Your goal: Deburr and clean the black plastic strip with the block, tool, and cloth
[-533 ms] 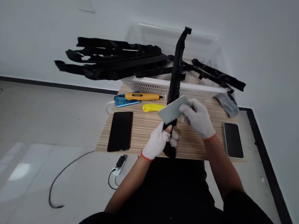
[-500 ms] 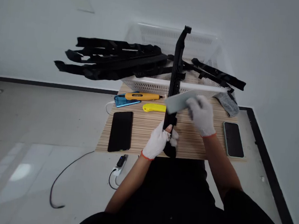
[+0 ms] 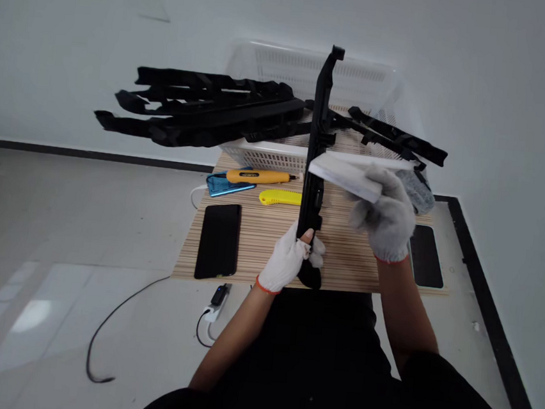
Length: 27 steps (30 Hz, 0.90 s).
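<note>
My left hand (image 3: 289, 260), in a white glove, grips the lower end of a long black plastic strip (image 3: 318, 138) and holds it upright over the small wooden table (image 3: 269, 243). My right hand (image 3: 387, 217), also gloved, holds a flat pale grey block (image 3: 345, 175) against the right side of the strip at about mid-height. The strip's top reaches up in front of the white basket (image 3: 277, 158).
Several more black strips (image 3: 199, 110) lie across the white basket and stick out left and right. On the table lie an orange tool (image 3: 258, 177), a yellow utility knife (image 3: 280, 197), a blue case (image 3: 226, 186), a black phone (image 3: 218, 240), another phone (image 3: 425, 256) and a grey cloth (image 3: 418, 188). A cable (image 3: 117, 318) runs over the floor.
My right hand has slid the grey block upward along the black strip, from near my left hand to mid-height, and the block now lies flatter. My left hand has kept its grip.
</note>
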Available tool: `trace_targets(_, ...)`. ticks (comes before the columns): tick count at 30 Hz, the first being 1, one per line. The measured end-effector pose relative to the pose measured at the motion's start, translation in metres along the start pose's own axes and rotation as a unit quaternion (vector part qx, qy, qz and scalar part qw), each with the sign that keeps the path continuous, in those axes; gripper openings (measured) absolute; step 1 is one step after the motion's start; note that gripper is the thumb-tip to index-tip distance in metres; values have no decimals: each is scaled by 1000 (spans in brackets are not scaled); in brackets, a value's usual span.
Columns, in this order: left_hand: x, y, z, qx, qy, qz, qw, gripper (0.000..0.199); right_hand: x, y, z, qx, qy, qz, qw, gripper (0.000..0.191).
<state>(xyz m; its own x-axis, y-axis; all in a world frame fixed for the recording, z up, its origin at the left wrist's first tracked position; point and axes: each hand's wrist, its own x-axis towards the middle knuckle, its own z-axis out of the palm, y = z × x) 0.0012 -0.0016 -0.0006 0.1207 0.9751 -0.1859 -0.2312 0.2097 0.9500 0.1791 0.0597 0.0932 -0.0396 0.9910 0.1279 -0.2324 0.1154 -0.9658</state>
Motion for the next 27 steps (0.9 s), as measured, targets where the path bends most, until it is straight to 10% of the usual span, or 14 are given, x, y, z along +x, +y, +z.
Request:
trace_targets(5, 0, 0, -1, 22, -6, 1, 1000, 51, 10, 14, 4, -116, -22, -15, 993, 32)
trace_targets(9, 0, 2, -1, 22, 7, 1, 1000, 52, 28, 36, 7, -197, 86, -85, 973, 18)
trace_targets(13, 0, 5, 1, 33, 17, -3, 999, 52, 37, 38, 10, -213, -37, -101, 971, 15)
trace_targets(16, 0, 6, 2, 11, 10, -3, 1000, 53, 43, 30, 10, -223, 72, -172, 957, 11)
trace_targets(27, 0, 5, 2, 18, 7, 2, 1000, 50, 56, 15, 7, -276, -8, -160, 948, 14)
